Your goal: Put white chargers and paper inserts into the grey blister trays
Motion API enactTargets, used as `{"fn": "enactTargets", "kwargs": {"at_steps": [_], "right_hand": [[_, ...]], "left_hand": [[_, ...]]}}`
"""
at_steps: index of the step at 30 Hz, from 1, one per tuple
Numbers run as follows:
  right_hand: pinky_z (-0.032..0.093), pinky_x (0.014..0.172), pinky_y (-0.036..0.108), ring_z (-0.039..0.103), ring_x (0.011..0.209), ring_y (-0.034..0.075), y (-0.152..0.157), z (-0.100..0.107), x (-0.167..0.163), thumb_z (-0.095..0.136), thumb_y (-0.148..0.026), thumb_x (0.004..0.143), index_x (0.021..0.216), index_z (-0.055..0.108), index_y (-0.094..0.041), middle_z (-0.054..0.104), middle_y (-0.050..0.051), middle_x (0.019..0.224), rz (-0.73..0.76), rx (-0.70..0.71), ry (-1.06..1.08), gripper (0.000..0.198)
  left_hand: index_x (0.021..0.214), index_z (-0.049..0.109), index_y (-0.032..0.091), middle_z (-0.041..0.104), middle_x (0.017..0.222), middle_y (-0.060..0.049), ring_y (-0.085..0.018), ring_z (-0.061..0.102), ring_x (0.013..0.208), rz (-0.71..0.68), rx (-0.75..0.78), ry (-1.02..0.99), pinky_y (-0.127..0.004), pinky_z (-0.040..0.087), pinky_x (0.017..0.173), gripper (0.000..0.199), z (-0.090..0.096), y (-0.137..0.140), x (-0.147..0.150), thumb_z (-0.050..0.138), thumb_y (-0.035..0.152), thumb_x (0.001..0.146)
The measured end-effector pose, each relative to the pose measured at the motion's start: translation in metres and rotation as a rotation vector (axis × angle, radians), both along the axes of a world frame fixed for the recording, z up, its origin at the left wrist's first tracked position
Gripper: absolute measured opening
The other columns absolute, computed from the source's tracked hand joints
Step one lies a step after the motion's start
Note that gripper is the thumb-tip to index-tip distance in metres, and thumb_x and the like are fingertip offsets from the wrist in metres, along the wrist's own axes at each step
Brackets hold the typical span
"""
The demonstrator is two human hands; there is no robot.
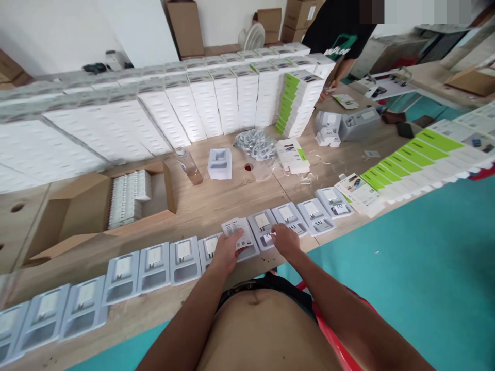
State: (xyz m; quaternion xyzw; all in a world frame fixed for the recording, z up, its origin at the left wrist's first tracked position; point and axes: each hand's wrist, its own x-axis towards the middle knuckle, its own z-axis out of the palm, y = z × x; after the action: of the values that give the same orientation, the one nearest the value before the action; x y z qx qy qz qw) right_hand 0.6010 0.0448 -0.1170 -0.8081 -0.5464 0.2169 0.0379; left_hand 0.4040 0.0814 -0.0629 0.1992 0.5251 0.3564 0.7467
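Observation:
A row of grey plastic trays (154,265) runs along the table's front edge, each with a white plug charger (183,250) in its upper recess. My left hand (226,252) is closed on a small stack of printed white leaflets (240,232), held over two of the trays. My right hand (286,241) pinches a white folded leaflet (267,237) at the lower recess of a tray (255,226) just right of the stack. Trays farther right hold a folded leaflet (318,225) with black print in the lower recess; those on the left show bare lower recesses.
Tall stacks of white boxes (224,98) line the back. An open carton (73,211) of white chargers, a bottle (188,166), stacked trays (219,165) and bundled cables (256,144) stand mid-table. Green-and-white boxes (413,159) lie right. A person (336,31) works behind.

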Motion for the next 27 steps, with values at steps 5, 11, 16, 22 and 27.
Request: {"fn": "enactTargets", "kwargs": {"at_steps": [5,11,16,22,27], "right_hand": [[0.043,0.068,0.028,0.06,0.074,0.017,-0.001,0.036,-0.009,0.052,-0.044,0.089,0.094,0.06,-0.019,0.063,0.002,0.078,-0.088,0.168,0.549,0.027],[0.04,0.055,0.023,0.048,0.056,0.01,0.006,0.059,-0.039,0.068,-0.039,0.075,0.099,0.059,-0.018,0.053,-0.006,0.064,-0.146,0.317,1.251,0.033],[0.037,0.052,0.022,0.044,0.053,0.009,0.003,0.056,-0.037,0.062,-0.03,0.077,0.09,0.065,-0.019,0.053,-0.005,0.063,-0.215,0.443,1.198,0.018],[0.043,0.068,0.025,0.058,0.075,0.014,-0.007,0.061,-0.035,0.051,-0.015,0.084,0.092,0.073,-0.023,0.061,0.002,0.08,0.054,0.669,0.764,0.025],[0.044,0.072,0.025,0.06,0.078,0.014,-0.015,0.069,-0.032,0.049,-0.014,0.087,0.095,0.074,-0.025,0.062,0.004,0.083,0.121,0.662,0.691,0.029]], "left_hand": [[0.094,0.067,0.014,0.073,0.089,-0.008,-0.02,0.068,0.073,-0.027,0.014,-0.004,-0.03,0.058,0.059,0.03,0.002,0.001,0.006,0.076,0.023,0.067],[0.095,0.069,0.013,0.073,0.085,-0.007,-0.019,0.068,0.07,-0.12,0.058,-0.006,-0.027,0.055,0.057,0.031,0.012,0.002,0.013,0.076,0.024,0.066],[0.098,0.067,0.013,0.073,0.089,-0.008,-0.02,0.068,0.073,-0.157,0.075,0.046,-0.027,0.056,0.055,0.031,0.02,0.003,0.008,0.073,0.022,0.069],[0.1,0.062,0.014,0.072,0.086,-0.009,-0.021,0.067,0.073,-0.141,-0.082,-0.04,-0.033,0.057,0.059,0.033,0.022,0.004,0.005,0.069,0.038,0.078],[0.107,0.063,0.015,0.072,0.1,-0.011,-0.025,0.068,0.089,-0.304,0.026,-0.032,-0.034,0.057,0.072,0.048,0.019,0.0,0.001,0.081,0.036,0.066]]}}
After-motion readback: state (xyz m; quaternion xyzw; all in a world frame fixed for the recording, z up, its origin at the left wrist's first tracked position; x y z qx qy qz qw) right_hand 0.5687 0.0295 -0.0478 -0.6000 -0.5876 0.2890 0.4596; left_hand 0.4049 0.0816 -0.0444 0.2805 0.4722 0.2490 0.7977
